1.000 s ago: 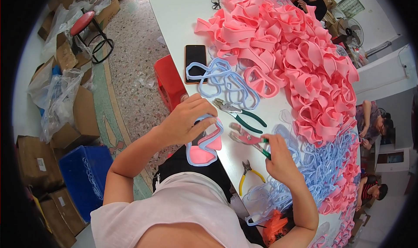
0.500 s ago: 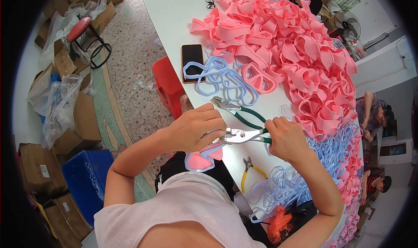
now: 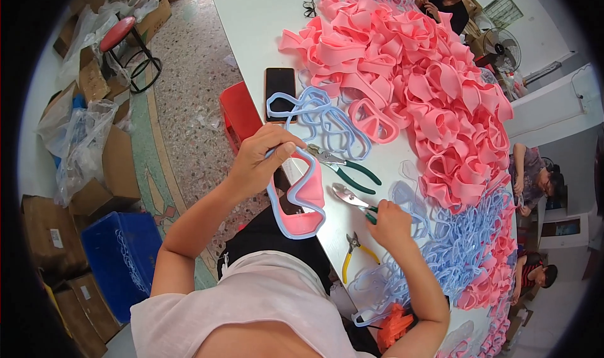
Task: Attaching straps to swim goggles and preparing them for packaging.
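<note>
My left hand (image 3: 267,153) is closed on the upper edge of a goggle-shaped frame (image 3: 294,230), pink inside with a light blue rim, which hangs over my lap at the table's edge. My right hand (image 3: 391,224) grips the green handles of slip-joint pliers (image 3: 350,197), low over the white table; the jaws point toward the frame and are apart from it. Just beyond them lie second green-handled pliers (image 3: 352,167). Small yellow-handled cutters (image 3: 350,254) rest nearer to me. Loose light blue rims (image 3: 314,109) partly cover a dark phone (image 3: 279,87).
Pink goggle-shaped pieces (image 3: 402,62) are heaped across the table, with a pile of blue rims (image 3: 453,232) to the right. At left are a red stool (image 3: 236,109), a blue bin (image 3: 119,257) and cardboard boxes (image 3: 53,235). Several other people sit around the table.
The pliers have come away from the frame and moved down to the right with my right hand. My left hand has lifted the frame up and left, so it shows whole.
</note>
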Demonstrator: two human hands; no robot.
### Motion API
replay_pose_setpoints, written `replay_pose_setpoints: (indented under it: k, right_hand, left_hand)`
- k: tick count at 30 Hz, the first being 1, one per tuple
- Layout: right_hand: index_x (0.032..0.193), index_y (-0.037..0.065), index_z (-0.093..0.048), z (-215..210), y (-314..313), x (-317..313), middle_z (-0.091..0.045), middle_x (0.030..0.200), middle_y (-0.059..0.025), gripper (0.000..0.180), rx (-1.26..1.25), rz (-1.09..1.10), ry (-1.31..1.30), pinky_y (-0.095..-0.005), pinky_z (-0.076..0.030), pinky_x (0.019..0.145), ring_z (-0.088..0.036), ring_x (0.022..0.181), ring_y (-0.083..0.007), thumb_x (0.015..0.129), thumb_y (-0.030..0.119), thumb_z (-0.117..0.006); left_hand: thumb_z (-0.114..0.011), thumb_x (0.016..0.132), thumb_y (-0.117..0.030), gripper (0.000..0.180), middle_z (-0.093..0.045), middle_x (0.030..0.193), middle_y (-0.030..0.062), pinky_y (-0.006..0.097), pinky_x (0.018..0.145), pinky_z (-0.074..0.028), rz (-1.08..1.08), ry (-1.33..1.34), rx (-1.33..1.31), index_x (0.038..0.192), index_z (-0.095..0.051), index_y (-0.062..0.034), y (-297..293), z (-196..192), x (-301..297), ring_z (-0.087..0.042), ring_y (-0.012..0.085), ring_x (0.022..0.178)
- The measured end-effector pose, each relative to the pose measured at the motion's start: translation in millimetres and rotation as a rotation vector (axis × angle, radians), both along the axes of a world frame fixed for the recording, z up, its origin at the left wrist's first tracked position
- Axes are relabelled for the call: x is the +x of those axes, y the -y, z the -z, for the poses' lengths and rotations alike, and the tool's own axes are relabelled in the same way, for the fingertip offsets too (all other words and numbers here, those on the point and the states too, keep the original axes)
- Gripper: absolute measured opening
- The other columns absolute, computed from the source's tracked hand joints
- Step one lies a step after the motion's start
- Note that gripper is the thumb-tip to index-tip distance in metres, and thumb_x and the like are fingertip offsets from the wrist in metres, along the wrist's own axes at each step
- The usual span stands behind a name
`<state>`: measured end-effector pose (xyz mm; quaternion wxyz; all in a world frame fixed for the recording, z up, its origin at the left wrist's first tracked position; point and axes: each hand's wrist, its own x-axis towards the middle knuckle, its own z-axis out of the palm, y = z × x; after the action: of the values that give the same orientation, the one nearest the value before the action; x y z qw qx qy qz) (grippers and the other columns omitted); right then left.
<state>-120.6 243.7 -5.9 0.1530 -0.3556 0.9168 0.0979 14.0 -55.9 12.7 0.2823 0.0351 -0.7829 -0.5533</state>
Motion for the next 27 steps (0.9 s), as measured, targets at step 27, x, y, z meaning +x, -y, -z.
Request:
replay_pose_setpoints:
  k: [27]
  right_hand:
    - [0.096,0.0,-0.06,-50.3,78.8,36.2,-0.06,0.074,-0.0009,0.017,-1.21,0.281,0.922,-0.0219,-0.046,0.058,-0.055,0.063,-0.0064,0.089,0.013,-0.068]
  left_hand:
    - [-0.068,0.085,-0.023,0.033,-0.06,0.113,0.0109,0.037,0.085,-0.044,0.377,0.054,-0.256,0.112,-0.058,-0.0053,-21.0,-24.3,-36.6,-0.056,0.026,0.099]
